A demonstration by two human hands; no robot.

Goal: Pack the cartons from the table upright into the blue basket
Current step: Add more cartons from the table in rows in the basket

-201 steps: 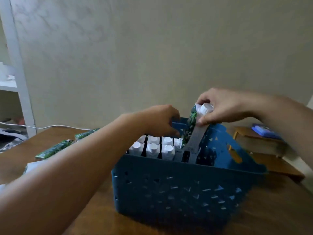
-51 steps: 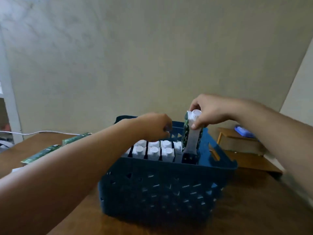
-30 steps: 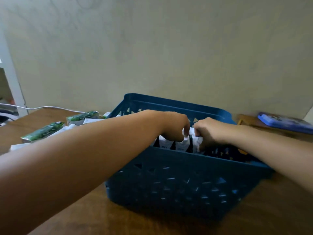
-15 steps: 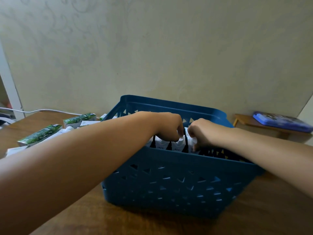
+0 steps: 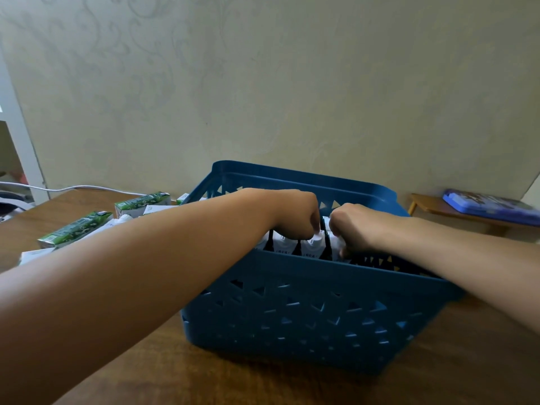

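HOLD: your left hand (image 5: 295, 217) curls down on packed cartons (image 5: 312, 248), likely bracing the row upright | your right hand (image 5: 355, 229) grips a carton just beside, inside the blue basket (image 5: 306, 311) | LOOSE: more cartons on the table (image 5: 76, 229) beyond your left forearm | HIDDEN: fingertips, gripped carton's body, basket floor.

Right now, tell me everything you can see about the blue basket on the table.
The blue plastic basket is rectangular, with a thick rolled rim and walls pierced by small triangular holes. It sits upright on the brown wooden table near the beige wall. White-capped cartons stand upright inside, filling its left part. The left hand and right hand reach over the near rim onto the carton tops.
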